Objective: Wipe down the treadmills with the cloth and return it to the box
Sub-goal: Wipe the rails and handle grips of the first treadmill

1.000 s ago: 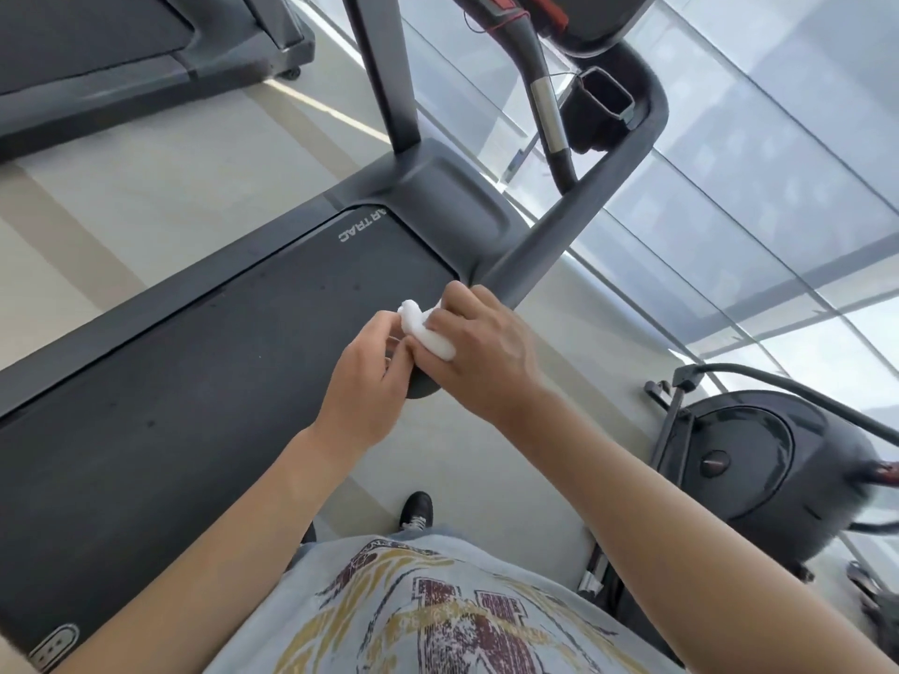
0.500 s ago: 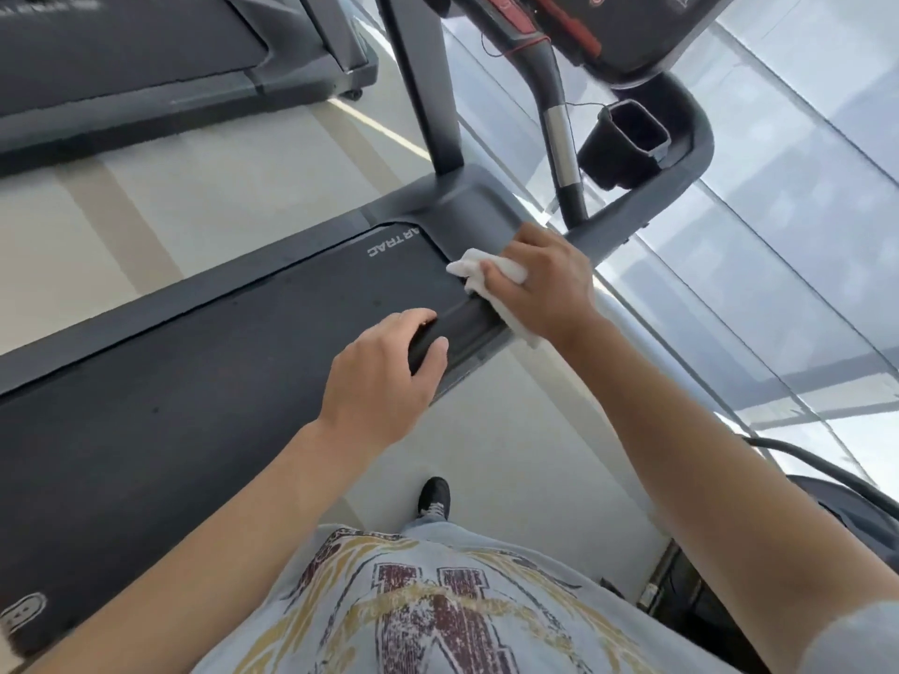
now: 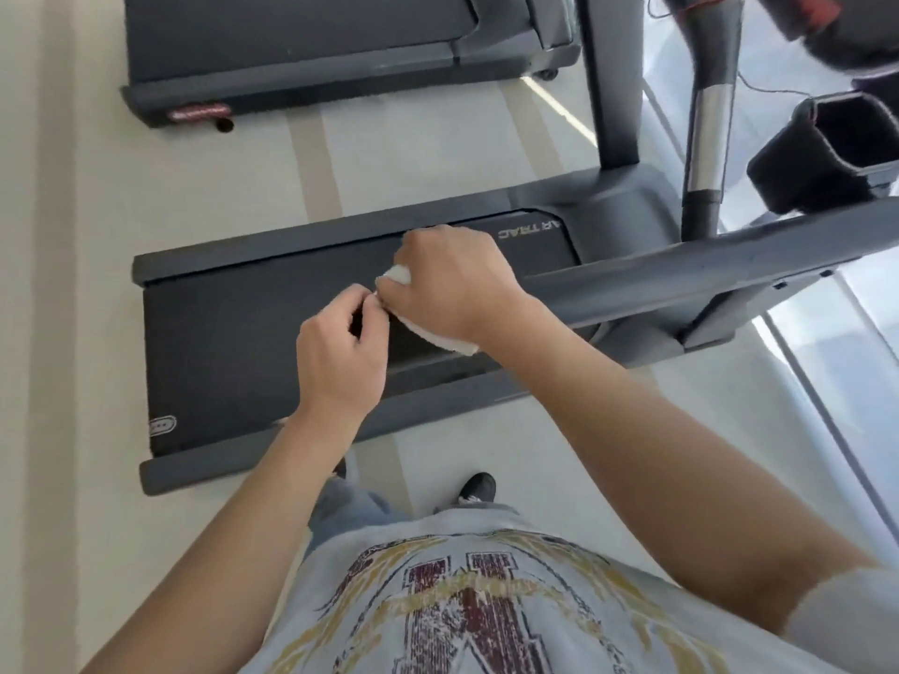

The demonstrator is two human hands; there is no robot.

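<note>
A dark grey treadmill (image 3: 233, 342) lies in front of me, its handrail (image 3: 681, 279) running from the right towards the middle. My right hand (image 3: 452, 279) wraps a white cloth (image 3: 445, 340) around the near end of that handrail. The cloth shows above and below the hand. Just to the left, my left hand (image 3: 343, 350) has its fingers curled and its fingertips pinch the cloth's edge at the rail's tip. The box is not in view.
A second treadmill (image 3: 301, 46) stands beyond on the pale floor (image 3: 73, 235). The console upright (image 3: 613, 90), a metal-banded grip bar (image 3: 708, 114) and a black cup holder (image 3: 827, 153) rise at the right. A glass wall runs along the right side. My feet stand beside the deck.
My right hand has slid the cloth back along the handrail to its near end. My left hand let go of the rail end and now pinches the cloth. The view has tilted down.
</note>
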